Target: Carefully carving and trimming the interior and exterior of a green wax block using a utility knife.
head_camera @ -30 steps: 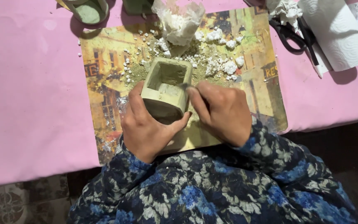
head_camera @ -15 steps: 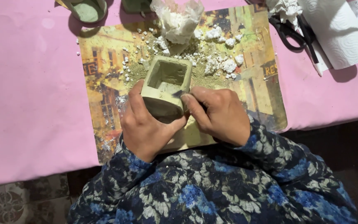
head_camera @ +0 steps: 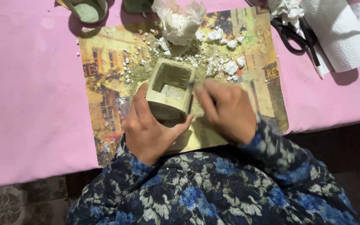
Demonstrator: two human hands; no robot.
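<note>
Two hands on one square, hollow grey-green clay pot (head_camera: pixel 171 89), over the printed yellow placemat (head_camera: pixel 105 83). Left hand (head_camera: pixel 151 129) clamps its near wall; right hand (head_camera: pixel 226 110), blurred, curls beside the rim, possibly pinching a small tool. White crumbs (head_camera: pixel 226 66) lie scattered beyond.

Left hand (head_camera: pixel 148 129) grips a square greenish pot (head_camera: pixel 171 89) from below; right hand (head_camera: pixel 226 109), blurred, touches its right edge; white crumbs (head_camera: pixel 223 66) lie beyond.
</note>
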